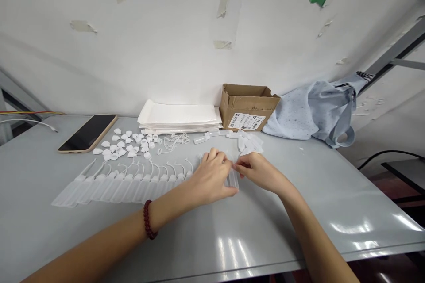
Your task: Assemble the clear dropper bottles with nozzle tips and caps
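Observation:
A row of translucent plastic tubes (114, 190) with white necks and short white cords lies side by side on the table. My left hand (212, 179) is over the right end of this row, fingers curled at the necks and thumb by the lower ends. It grips a translucent plastic tube (233, 179) there, partly hidden. My right hand (259, 171) pinches at the top of that same tube; whatever is between its fingertips is too small to make out. Behind the hands lie a pile of translucent pieces (249, 142) and a few loose tubes (207, 136).
Small white caps (129, 143) are scattered behind the row, beside tangled white cords (174, 140). A phone (89, 133) rests at left. Against the wall stand a stack of white envelopes (179, 117), an open cardboard box (249, 108) and a light blue cloth bag (299, 112).

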Motion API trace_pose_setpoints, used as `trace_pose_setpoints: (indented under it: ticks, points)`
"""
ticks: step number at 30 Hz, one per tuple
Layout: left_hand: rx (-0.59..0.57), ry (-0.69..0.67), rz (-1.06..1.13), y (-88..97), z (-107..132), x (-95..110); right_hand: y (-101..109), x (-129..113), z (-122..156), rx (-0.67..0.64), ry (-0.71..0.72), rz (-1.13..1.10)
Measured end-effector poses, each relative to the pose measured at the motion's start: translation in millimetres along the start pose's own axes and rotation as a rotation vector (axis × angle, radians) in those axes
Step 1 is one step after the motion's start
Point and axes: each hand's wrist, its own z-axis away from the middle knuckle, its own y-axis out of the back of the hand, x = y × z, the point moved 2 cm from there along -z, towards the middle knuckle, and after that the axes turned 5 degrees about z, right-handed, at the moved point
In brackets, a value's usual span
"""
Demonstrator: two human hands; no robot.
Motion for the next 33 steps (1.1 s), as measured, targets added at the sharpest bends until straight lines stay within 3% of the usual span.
trace_pose_setpoints:
  ticks: [33]
  points:
    - [-0.016,-0.036,-0.067,-1.6,6.8,-4.4,-9.1,-1.1,-3.4,-0.068,0.015,-0.018]
